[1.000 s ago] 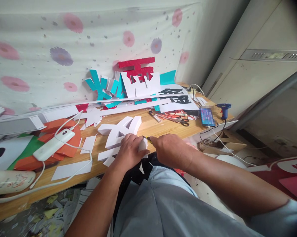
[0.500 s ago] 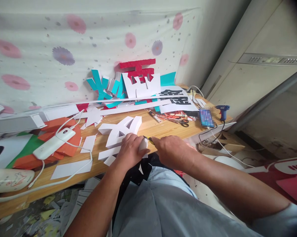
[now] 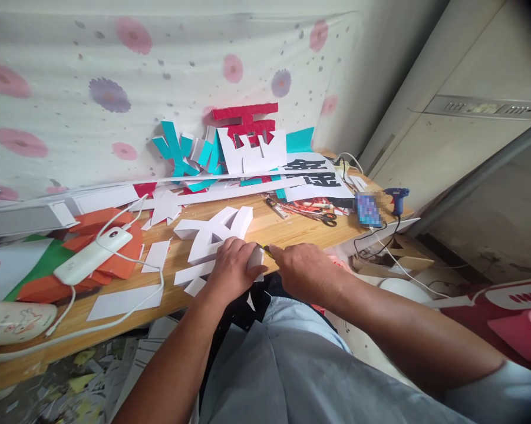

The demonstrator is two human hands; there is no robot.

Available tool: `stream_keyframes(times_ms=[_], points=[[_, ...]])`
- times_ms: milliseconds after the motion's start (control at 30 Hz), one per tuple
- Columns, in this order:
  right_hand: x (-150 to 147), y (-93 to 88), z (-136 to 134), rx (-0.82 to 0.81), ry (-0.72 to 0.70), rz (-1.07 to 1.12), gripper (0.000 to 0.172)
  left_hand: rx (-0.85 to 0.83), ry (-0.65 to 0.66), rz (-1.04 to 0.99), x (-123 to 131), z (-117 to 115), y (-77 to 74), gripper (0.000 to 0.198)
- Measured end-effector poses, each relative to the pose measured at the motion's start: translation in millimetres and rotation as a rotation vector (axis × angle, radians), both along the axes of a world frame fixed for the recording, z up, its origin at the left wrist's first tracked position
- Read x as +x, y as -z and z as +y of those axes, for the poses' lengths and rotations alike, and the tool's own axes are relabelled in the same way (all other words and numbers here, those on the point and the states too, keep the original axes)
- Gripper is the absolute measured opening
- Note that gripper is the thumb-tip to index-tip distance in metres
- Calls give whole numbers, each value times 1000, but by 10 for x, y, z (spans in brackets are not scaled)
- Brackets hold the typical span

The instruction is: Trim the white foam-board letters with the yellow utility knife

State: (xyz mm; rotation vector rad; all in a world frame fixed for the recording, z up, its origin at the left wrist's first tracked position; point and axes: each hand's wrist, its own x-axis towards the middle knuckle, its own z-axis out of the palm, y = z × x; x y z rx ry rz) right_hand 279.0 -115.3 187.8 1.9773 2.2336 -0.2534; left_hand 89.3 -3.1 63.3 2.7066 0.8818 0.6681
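Observation:
At the front edge of the wooden table, my left hand [image 3: 235, 265] grips a white foam piece [image 3: 257, 259] that forms part of, or touches, a white cut-out character [image 3: 207, 235]. The thumb presses the near side of the piece. My right hand [image 3: 303, 268] is closed round a yellow knife [image 3: 266, 250], whose blade end is at the top of the white piece. White strips [image 3: 194, 272] lie left of my left hand.
Left on the table [image 3: 243, 302] are a white power strip [image 3: 92, 256], orange pieces [image 3: 124, 259] and a cup [image 3: 17, 323]. Scissors [image 3: 325, 218], a phone [image 3: 368, 209] and a blue glue gun [image 3: 396, 200] lie right. Red and teal characters [image 3: 247, 123] stand behind.
The view has shifted slightly, so the things at the left appear a little further left. Both hands keep nearly the same place and the same hold.

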Motion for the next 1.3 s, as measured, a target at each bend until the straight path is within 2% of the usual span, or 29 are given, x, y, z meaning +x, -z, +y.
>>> stream_keyframes(times_ms=[400, 700, 1033, 1300], points=[[22, 109, -59, 24, 13, 6, 42, -8, -2, 28, -2, -4, -30, 44], [-6, 87, -130, 7, 42, 26, 41, 8, -3, 53, 2, -13, -50, 44], [23, 107, -160, 2, 34, 42, 48, 12, -9, 21, -1, 10, 16, 52], [30, 161, -192, 12, 64, 55, 41, 24, -8, 35, 2, -4, -1, 50]])
